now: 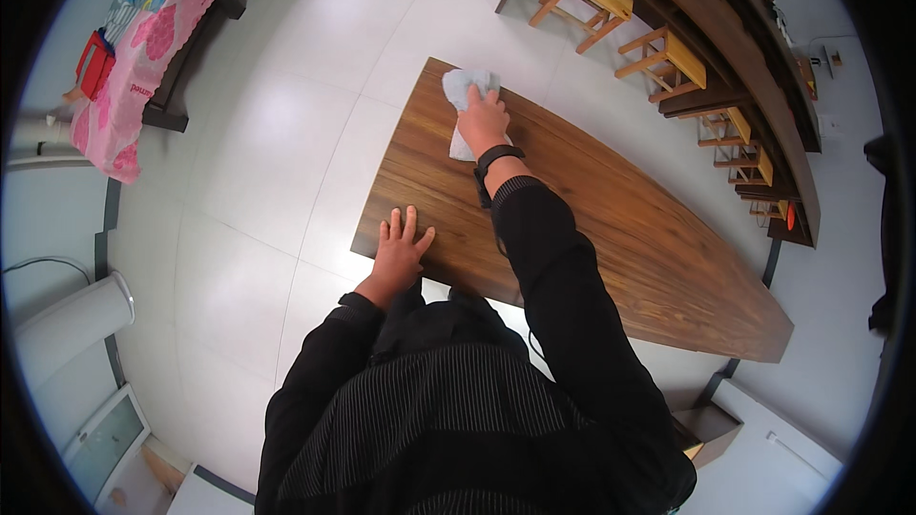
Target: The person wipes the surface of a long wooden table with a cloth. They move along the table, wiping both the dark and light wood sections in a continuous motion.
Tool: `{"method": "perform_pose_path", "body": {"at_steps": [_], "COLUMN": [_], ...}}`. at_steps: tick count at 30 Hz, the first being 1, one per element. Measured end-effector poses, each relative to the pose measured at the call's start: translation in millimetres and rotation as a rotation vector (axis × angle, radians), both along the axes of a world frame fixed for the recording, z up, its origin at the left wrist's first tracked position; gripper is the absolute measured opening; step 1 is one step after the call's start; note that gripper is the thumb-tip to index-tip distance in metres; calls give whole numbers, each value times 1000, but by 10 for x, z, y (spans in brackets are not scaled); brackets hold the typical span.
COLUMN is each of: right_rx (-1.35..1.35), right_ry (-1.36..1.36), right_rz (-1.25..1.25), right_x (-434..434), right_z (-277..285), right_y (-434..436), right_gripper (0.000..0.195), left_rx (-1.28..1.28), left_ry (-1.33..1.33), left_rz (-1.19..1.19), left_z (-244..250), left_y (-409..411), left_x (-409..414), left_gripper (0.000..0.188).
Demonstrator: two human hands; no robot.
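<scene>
A long brown wooden table [615, 207] stretches before me from the upper middle to the right. My right hand [484, 118], wearing a black wristband, presses down on a light grey cloth [462, 150] near the table's far left corner. The cloth lies flat on the wood, partly hidden under the palm and fingers. At the near left corner, my left hand [399, 250] rests on the tabletop with its fingers spread, holding nothing.
Several wooden stools [665, 61] stand along a dark wooden counter [723, 21] beyond the table. A pink patterned cover [154, 43] drapes a dark piece of furniture at the upper left. Pale floor tiles [243, 136] surround the table, and a white cylindrical object [79, 315] is at the left.
</scene>
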State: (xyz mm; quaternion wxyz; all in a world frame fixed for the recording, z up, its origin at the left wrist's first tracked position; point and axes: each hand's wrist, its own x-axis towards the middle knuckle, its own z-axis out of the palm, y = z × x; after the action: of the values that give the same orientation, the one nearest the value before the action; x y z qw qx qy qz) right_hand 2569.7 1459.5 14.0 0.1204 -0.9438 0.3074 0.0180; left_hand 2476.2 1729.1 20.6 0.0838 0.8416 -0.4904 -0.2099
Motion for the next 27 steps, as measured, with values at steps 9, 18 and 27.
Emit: {"method": "perform_pose_path", "body": {"at_steps": [9,18,27], "right_rx": [-13,-50,12], "right_ry": [-100,-15,197], "right_rz": [286,-478,-1102], "right_x": [-343,-2113,-3577], "right_z": [-156,-63,-113], "right_y": [965,-315,-400], "right_gripper": [53,54,62], "left_rx": [-52,6,37], "left_ry": [0,-78,-50], "left_rz": [-62,-103,-86], "left_z": [-59,-72,-11], "left_y": [95,71,73], "left_x": [66,73,70], "left_gripper": [77,82,79]}}
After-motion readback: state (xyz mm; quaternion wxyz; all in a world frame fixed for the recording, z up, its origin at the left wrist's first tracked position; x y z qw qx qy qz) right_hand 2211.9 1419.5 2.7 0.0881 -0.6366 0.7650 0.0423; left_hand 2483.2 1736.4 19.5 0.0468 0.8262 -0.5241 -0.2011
